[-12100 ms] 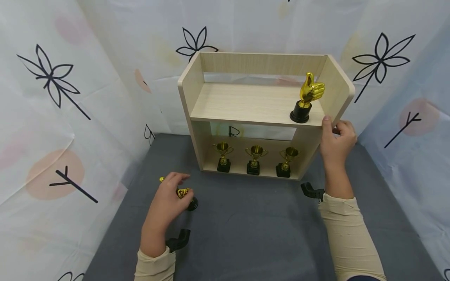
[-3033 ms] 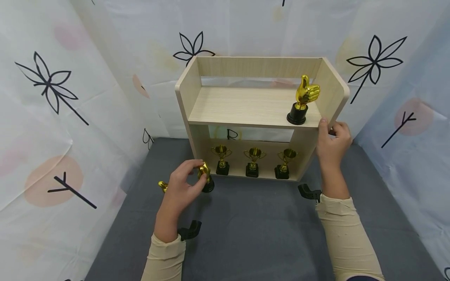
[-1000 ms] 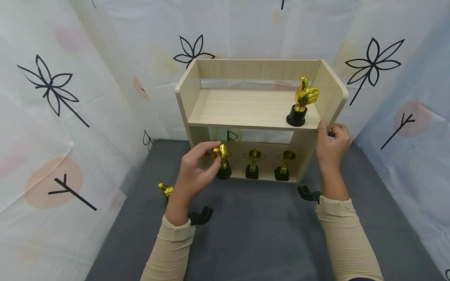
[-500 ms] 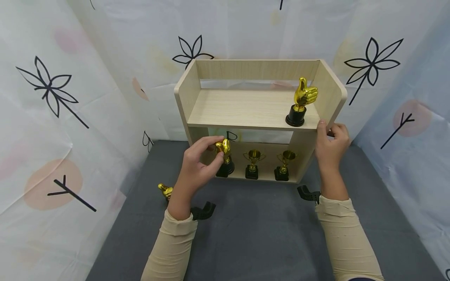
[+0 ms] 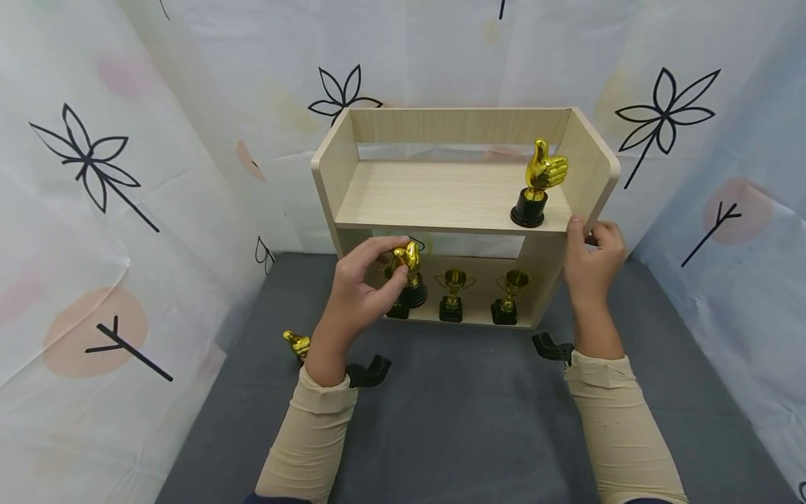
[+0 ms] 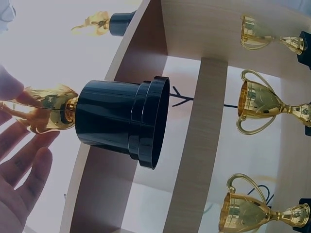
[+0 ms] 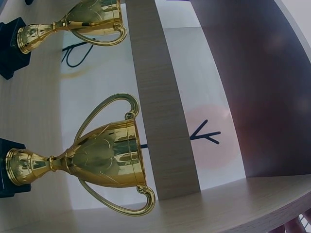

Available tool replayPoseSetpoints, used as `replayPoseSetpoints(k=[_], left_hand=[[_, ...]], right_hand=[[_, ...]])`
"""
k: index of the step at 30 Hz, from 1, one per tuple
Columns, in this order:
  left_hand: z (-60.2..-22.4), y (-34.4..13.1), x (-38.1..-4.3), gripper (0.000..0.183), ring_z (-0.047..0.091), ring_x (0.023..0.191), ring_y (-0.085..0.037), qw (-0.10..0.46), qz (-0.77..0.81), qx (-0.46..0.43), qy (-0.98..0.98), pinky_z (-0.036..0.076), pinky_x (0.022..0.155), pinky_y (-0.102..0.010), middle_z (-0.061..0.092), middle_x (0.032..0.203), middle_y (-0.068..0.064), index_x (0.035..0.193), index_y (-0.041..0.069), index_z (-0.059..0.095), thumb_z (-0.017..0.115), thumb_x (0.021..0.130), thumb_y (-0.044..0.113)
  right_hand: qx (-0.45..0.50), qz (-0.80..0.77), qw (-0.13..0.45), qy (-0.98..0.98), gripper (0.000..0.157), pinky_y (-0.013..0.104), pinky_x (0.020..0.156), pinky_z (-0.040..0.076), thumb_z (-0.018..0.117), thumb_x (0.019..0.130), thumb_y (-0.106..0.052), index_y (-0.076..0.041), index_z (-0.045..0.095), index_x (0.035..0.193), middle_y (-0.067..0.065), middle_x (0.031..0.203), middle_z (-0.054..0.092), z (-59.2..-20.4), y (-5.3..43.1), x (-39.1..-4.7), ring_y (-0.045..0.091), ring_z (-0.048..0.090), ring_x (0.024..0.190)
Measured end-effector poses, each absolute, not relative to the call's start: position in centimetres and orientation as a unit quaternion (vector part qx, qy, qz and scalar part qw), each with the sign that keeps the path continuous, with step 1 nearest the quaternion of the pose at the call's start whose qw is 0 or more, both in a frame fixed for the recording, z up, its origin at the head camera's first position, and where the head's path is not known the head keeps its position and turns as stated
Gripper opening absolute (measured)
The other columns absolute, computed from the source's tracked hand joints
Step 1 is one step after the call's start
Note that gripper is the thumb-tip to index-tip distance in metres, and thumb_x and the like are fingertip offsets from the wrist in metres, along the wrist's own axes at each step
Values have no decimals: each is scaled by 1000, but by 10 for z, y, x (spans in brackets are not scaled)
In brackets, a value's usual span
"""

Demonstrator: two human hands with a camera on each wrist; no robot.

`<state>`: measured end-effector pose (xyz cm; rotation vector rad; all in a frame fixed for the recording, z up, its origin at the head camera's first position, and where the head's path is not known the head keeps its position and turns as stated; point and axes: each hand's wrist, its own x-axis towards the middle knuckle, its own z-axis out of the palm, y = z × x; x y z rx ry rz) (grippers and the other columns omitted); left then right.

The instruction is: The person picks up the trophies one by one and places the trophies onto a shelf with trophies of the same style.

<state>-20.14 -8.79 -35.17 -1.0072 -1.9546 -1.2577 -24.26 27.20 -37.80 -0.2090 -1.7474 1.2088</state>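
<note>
My left hand (image 5: 362, 290) pinches the gold top of a thumbs-up trophy (image 5: 415, 291) between thumb and fingers. Its round black base (image 6: 116, 119) shows large in the left wrist view. In the head view the trophy overlaps the leftmost gold cup (image 5: 398, 310), just below the front edge of the upper board. With thumb in front and fingers round the outside, my right hand (image 5: 592, 266) grips the right side panel of the pale wooden shelf (image 5: 434, 192). A second thumbs-up trophy (image 5: 545, 171) stands upright at the right of the upper board.
Two more gold cups stand on the lower board, a middle cup (image 5: 452, 283) and a right cup (image 5: 511, 287). Another gold thumbs-up trophy (image 5: 297, 343) is on the grey tabletop (image 5: 460, 413), partly behind the left wrist. Patterned cloth (image 5: 189, 175) surrounds the table.
The left hand has picked the thumbs-up trophy from the table and carried it right and up to the shelf, still rising slightly in the last second. The right hand stays on the panel.
</note>
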Motion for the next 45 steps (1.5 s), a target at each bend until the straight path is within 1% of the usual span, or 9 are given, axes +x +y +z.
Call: replayPoseSetpoints(k=[6, 11, 14, 20, 27, 34, 40, 45], left_hand=[[-349, -85, -204, 35, 70, 99, -20, 299, -475, -388, -731, 59, 89, -40, 76, 121, -11, 130, 4, 73, 71, 95, 2], [-347, -82, -206, 34, 71, 101, -21, 296, -479, -391, -728, 58, 90, -37, 76, 122, -11, 129, 4, 73, 71, 95, 3], [-345, -81, -208, 34, 71, 101, -21, 295, -481, -394, -726, 58, 89, -37, 75, 124, -11, 129, 4, 73, 70, 95, 3], [-341, -77, -211, 34, 71, 102, -21, 296, -483, -401, -720, 59, 88, -42, 75, 123, -12, 129, 3, 73, 70, 95, 3], [-337, -76, -213, 33, 71, 103, -21, 297, -483, -406, -717, 58, 89, -37, 76, 123, -12, 128, 3, 74, 70, 96, 3], [-331, -74, -214, 32, 70, 102, -22, 302, -484, -418, -707, 58, 88, -40, 75, 124, -13, 128, 2, 73, 69, 96, 2], [-323, -70, -217, 32, 71, 102, -21, 303, -484, -428, -701, 57, 89, -37, 76, 122, -14, 128, 1, 73, 69, 96, 3], [-318, -66, -220, 32, 71, 103, -20, 297, -487, -435, -696, 57, 89, -35, 76, 122, -14, 128, 0, 73, 69, 96, 3]], right_hand=[[-84, 495, 483, -718, 46, 14, 79, 42, 65, 100, -31, 11, 73, 85, -33, 84, 50, -378, 273, -243, -11, 48, 82], [-82, 496, 482, -718, 45, 14, 79, 42, 65, 100, -31, 12, 75, 88, -33, 85, 51, -378, 273, -243, -11, 49, 83], [-83, 495, 484, -717, 45, 14, 79, 42, 66, 100, -31, 12, 75, 88, -33, 85, 51, -378, 273, -243, -11, 49, 83], [-86, 496, 483, -717, 45, 14, 79, 42, 65, 100, -30, 11, 74, 85, -34, 84, 50, -377, 272, -242, -12, 48, 83], [-86, 496, 484, -716, 44, 14, 79, 42, 65, 99, -29, 12, 74, 86, -34, 83, 50, -377, 271, -242, -12, 48, 83], [-88, 493, 483, -718, 44, 14, 79, 41, 66, 99, -29, 12, 73, 85, -34, 84, 50, -377, 271, -241, -13, 47, 83], [-88, 494, 486, -716, 42, 14, 79, 41, 66, 98, -29, 11, 76, 89, -34, 84, 51, -376, 272, -241, -12, 48, 82], [-85, 493, 489, -714, 43, 14, 79, 41, 67, 98, -30, 11, 75, 87, -34, 84, 50, -376, 272, -240, -12, 48, 82]])
